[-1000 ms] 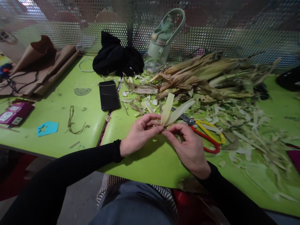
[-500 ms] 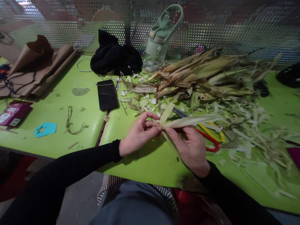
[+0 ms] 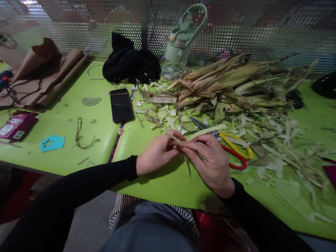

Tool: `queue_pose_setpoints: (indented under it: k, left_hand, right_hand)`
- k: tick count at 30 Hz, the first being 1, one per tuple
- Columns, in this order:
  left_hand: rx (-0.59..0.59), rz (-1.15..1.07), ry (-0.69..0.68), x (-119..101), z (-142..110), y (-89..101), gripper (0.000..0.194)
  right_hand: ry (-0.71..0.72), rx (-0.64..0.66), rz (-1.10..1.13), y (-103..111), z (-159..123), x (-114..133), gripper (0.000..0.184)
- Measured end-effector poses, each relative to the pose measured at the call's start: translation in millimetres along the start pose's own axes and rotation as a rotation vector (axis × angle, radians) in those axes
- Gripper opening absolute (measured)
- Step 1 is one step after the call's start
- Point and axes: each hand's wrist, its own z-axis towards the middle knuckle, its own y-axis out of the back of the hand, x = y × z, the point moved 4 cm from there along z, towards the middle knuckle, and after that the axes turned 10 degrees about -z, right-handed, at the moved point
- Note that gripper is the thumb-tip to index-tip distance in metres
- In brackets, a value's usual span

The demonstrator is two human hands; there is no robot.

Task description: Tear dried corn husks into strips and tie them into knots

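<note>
Here, left fingers [image 3: 170, 154] pinching husk strip [image 3: 204, 131], right fingers [image 3: 199, 150] likewise, tabletop [image 3: 168, 183] stretching to edge [image 3: 157, 201].

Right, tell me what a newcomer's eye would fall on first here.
The heap of corn husks across the back right of the green table would likely draw the eye first. Nearer, the left hand and right hand pinch pale husk strips beside red-and-yellow-handled scissors. A green water bottle stands at the heap's back left.

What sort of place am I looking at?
Likely a craft workspace: a green table holds scissors, a pile of dried husks and a blue card with a star shape.
</note>
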Motion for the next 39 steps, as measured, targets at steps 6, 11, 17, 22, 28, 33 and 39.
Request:
queue_pose_setpoints:
  k: [6, 11, 17, 22, 28, 33, 39]
  left_hand:
    - [0.088, 0.026, 0.005, -5.2, -1.3, -4.9, 0.023]
    - [0.032, -0.007, -0.093, -0.7, 0.4, 1.7, 0.026]
    - [0.111, 0.170, -0.138, -2.2, -7.3, -4.0, 0.021]
    - [0.229, 0.221, -0.066, -5.7, -14.8, -12.8, 0.012]
    - [0.125, -0.137, 0.094, 1.5, -4.9, -7.5, 0.026]
    - [0.149, -0.332, 0.216, 9.2, -3.3, -12.2, 0.037]
    - [0.162, -0.405, 0.258, 13.2, -5.2, -11.7, 0.027]
  right_hand:
    - [-0.003, 0.024, 0.018, -0.1, 0.3, -1.4, 0.015]
    - [-0.066, 0.066, 0.088, -1.7, 0.6, -3.5, 0.013]
    - [-0.406, 0.300, 0.264, -6.5, 3.4, -18.9, 0.036]
    - [-0.565, 0.361, 0.513, -5.0, 3.4, -19.5, 0.034]
    - [-0.786, 0.272, 0.860, -10.3, -7.8, -20.1, 0.025]
    - [-0.764, 0.245, 1.029, -10.6, -8.6, -15.7, 0.027]
    - [-0.544, 0.196, 0.863, -4.4, -10.9, -10.4, 0.044]
